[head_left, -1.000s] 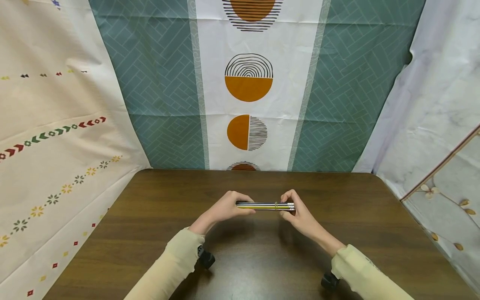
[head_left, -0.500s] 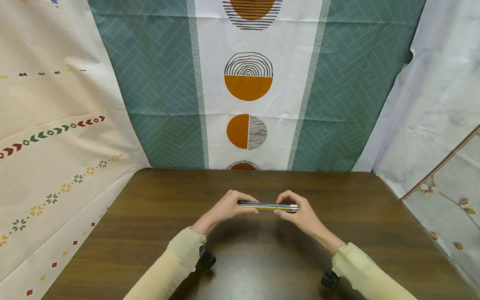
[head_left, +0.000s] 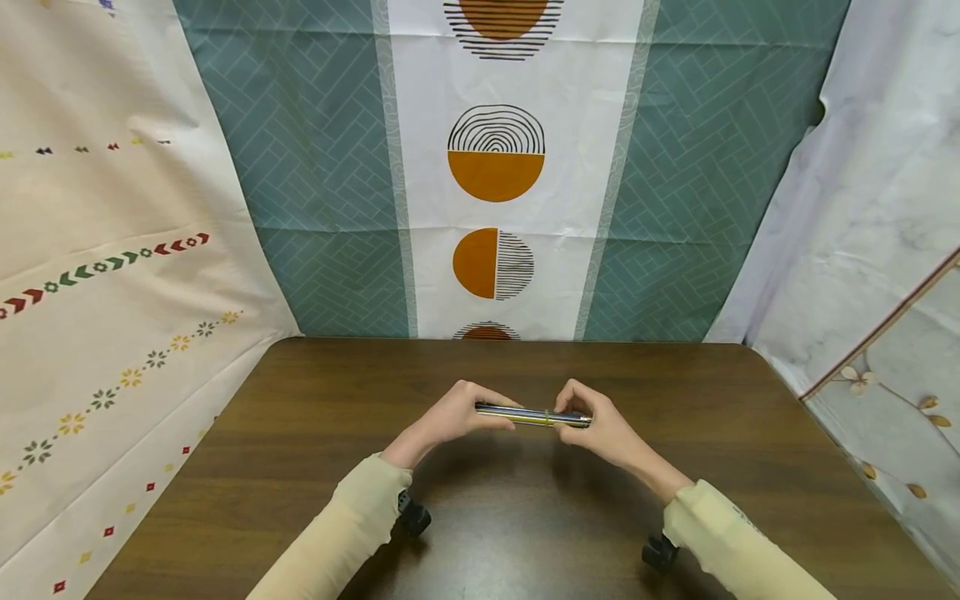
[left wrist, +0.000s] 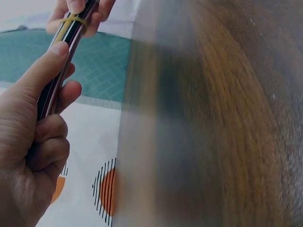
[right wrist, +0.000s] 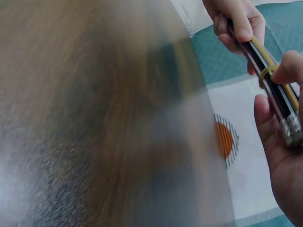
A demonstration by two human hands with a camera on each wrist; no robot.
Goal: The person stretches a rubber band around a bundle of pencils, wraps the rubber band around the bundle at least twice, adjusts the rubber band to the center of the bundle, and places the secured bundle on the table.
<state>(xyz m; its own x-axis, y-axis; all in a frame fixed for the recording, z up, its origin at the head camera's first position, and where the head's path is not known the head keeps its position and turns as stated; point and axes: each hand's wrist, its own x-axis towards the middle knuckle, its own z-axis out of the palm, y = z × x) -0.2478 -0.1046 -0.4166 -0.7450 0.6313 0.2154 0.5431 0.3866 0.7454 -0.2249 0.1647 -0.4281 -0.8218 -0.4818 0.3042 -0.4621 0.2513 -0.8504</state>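
A bundle of pencils point(head_left: 534, 416), dark and yellow, is held level above the table between both hands. A yellow rubber band point(right wrist: 267, 74) circles it toward the right end. My left hand point(head_left: 456, 413) grips the left part, its thumb lying along the pencils in the left wrist view. Around the right part curl the fingers of my right hand point(head_left: 604, 430), whose thumb point(right wrist: 287, 70) touches the rubber band. Silvery ends point(right wrist: 291, 126) of the pencils show near the right palm. The left ends are hidden in the left hand.
Beneath the hands spreads a brown wooden table point(head_left: 360, 375). A patterned curtain point(head_left: 322, 208) hangs behind its far edge, with more cloth at the left point(head_left: 127, 250) and right point(head_left: 847, 250). Both wrists carry small black cameras.
My right hand has shifted left from the pencils' end to the rubber band. The bundle has tilted slightly, its right end lower. The left hand stays nearly in place.
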